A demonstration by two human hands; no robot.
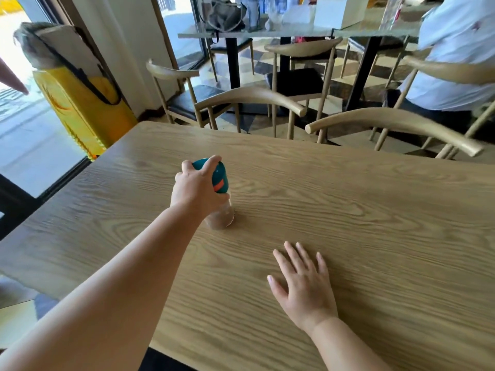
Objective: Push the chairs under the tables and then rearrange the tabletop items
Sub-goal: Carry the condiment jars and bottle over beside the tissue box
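Teal-capped clear bottle (221, 195) stands upright on the wooden counter (348, 210), left hand (197, 184) gripping its cap; right hand (301, 283) lies flat nearby, fingers (292, 254) straight.

Bright daylight from glass door (32, 135) at left, overexposed; wide-angle bending at edges; background softly blurred
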